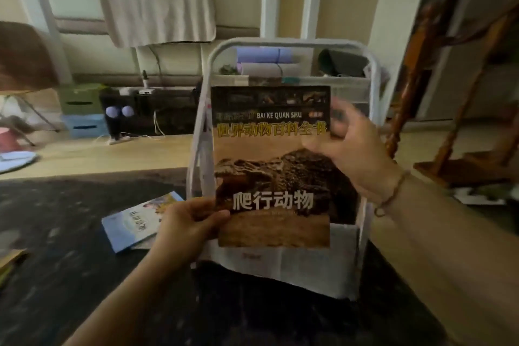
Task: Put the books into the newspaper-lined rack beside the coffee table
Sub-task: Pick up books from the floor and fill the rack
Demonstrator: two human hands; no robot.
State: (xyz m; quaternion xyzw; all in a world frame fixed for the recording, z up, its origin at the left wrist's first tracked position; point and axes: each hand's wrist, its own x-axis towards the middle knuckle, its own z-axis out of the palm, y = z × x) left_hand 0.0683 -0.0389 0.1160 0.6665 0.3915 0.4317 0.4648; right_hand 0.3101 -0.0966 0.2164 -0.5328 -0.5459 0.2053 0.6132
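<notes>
Head view: both hands hold the reptile book (272, 166) upright over the newspaper-lined rack (283, 270), left hand (188, 222) pinching its lower edge, right hand (354, 154) gripping the right side. Next, probably lowering it in; another book (137, 222) waits on the bench (70, 261).

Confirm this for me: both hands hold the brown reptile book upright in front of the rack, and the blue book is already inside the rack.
Not quite. The head view shows the left hand and right hand holding the brown reptile book upright in front of the rack, but the blue book is not inside it: it lies flat on the dark table, left of the rack.
</notes>
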